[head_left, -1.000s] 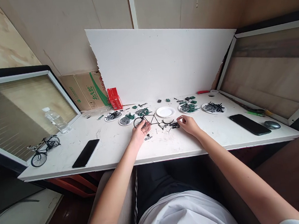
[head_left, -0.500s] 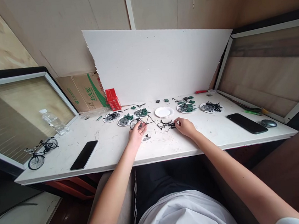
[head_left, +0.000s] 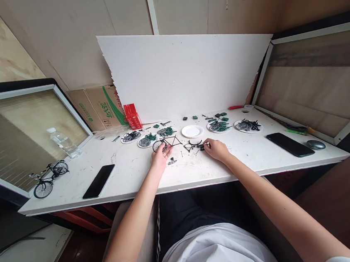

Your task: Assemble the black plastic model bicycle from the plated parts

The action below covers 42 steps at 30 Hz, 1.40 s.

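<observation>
Above the white table, my left hand grips a black model bicycle frame with one spoked wheel fitted at its left end. The other end of the frame bears no wheel. My right hand is down at the tabletop, fingertips pinched together at the right end of a small group of loose black bicycle parts. Whatever sits between those fingertips is too small or hidden to name. Just right of my left wrist lies a small dark part.
Behind my hands stand a white paper plate and several plates of black and green parts. A finished model bicycle, a phone and a water bottle are at left. Another phone and a mouse lie at right.
Hardly anything differs. The view has shifted very slightly, and both hands stay at the same places with the bicycle frame still in my left hand.
</observation>
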{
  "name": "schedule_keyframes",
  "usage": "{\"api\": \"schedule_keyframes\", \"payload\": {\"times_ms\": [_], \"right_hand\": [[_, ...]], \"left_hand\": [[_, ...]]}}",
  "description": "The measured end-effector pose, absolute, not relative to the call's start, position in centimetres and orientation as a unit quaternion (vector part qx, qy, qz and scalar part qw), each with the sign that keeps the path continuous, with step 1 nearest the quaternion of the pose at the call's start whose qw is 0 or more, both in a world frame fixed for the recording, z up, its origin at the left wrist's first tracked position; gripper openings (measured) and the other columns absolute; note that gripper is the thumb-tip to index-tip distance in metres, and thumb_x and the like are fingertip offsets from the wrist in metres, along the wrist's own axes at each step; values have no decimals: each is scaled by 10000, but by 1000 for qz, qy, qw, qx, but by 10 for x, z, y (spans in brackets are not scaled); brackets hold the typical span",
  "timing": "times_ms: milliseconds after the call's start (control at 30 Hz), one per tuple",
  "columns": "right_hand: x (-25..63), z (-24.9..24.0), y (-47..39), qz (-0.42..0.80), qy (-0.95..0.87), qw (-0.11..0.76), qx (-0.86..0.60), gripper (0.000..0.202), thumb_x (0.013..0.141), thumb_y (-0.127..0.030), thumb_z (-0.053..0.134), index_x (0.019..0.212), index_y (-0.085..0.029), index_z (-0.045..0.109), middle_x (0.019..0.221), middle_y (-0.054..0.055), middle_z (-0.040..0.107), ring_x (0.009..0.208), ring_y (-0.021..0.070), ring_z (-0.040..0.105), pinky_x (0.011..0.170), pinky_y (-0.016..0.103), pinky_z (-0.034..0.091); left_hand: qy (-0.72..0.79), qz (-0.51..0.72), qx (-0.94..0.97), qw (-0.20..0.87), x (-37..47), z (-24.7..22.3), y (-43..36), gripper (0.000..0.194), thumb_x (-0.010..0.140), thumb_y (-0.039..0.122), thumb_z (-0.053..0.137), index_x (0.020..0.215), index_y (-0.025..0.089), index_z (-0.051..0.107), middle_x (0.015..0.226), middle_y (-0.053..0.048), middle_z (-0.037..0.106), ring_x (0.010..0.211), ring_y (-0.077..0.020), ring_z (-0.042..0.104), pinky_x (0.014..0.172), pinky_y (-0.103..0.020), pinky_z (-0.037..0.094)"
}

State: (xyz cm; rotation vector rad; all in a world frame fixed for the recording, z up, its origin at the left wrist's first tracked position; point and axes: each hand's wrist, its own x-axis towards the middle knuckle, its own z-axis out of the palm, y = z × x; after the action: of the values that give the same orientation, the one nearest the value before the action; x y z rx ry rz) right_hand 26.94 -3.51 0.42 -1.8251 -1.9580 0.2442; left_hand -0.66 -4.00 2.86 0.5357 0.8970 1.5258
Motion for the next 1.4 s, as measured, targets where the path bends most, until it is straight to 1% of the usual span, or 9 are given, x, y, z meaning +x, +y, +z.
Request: {"api": "schedule_keyframes", "payload": {"times_ms": [267, 467, 567, 800, 1000, 1133, 1300, 1400], "right_hand": [[269, 4, -35, 88, -711, 219, -663, 232, 1057, -291, 512, 1190, -198, 678, 1022, 74, 749, 809, 184, 639, 612, 243, 317], [269, 5, -34, 95, -710, 221, -662, 266, 1081, -350, 496, 1195, -187, 673, 1005, 82, 748, 791, 182, 642, 609, 248, 321], [270, 4, -34, 91, -713, 222, -659, 260, 1081, -347, 497, 1187, -189, 673, 998, 82, 748, 808, 186, 646, 613, 244, 320], [270, 3, -34, 85, -716, 224, -656, 265, 1071, -329, 500, 1189, -180, 684, 989, 95, 748, 801, 192, 646, 638, 241, 344], [270, 2, -33, 81, -721, 214, -654, 253, 1059, -317, 519, 1195, -184, 685, 986, 90, 745, 793, 188, 638, 647, 241, 349], [270, 2, -33, 80, -722, 209, -655, 237, 1055, -302, 527, 1193, -189, 682, 964, 79, 742, 777, 187, 632, 636, 242, 336], [271, 0, -32, 74, -718, 217, -657, 232, 1050, -289, 537, 1189, -193, 694, 1038, 91, 749, 848, 202, 653, 666, 243, 353], [272, -2, -30, 91, -719, 246, -643, 271, 1079, -276, 471, 1178, -173, 702, 1091, 106, 746, 905, 210, 665, 700, 244, 384]], "left_hand": [[395, 653, 246, 598, -6, 29, -40, 117, 910, 188, 754, 905, 152, 644, 863, -98, 753, 859, -196, 778, 835, -292, 621], [393, 648, 258, 599, -7, 26, -39, 151, 894, 213, 777, 914, 158, 639, 875, -100, 754, 876, -204, 778, 859, -305, 615], [391, 653, 267, 591, -7, 24, -39, 160, 880, 214, 792, 895, 149, 647, 888, -104, 752, 878, -209, 780, 847, -304, 610], [380, 662, 280, 582, -7, 19, -37, 231, 791, 211, 881, 887, 147, 681, 903, -92, 759, 876, -191, 771, 873, -311, 597], [380, 661, 285, 581, -6, 20, -38, 218, 754, 181, 899, 855, 131, 713, 913, -98, 773, 872, -187, 766, 877, -302, 579], [380, 662, 293, 575, -4, 22, -41, 249, 702, 156, 935, 848, 130, 734, 929, -92, 783, 874, -181, 760, 865, -296, 577], [387, 663, 286, 573, -3, 25, -43, 255, 686, 119, 939, 845, 124, 739, 917, -86, 783, 869, -173, 760, 833, -277, 574], [389, 666, 283, 571, -3, 26, -44, 254, 691, 126, 939, 842, 130, 734, 915, -86, 784, 878, -181, 764, 830, -281, 577]]}}
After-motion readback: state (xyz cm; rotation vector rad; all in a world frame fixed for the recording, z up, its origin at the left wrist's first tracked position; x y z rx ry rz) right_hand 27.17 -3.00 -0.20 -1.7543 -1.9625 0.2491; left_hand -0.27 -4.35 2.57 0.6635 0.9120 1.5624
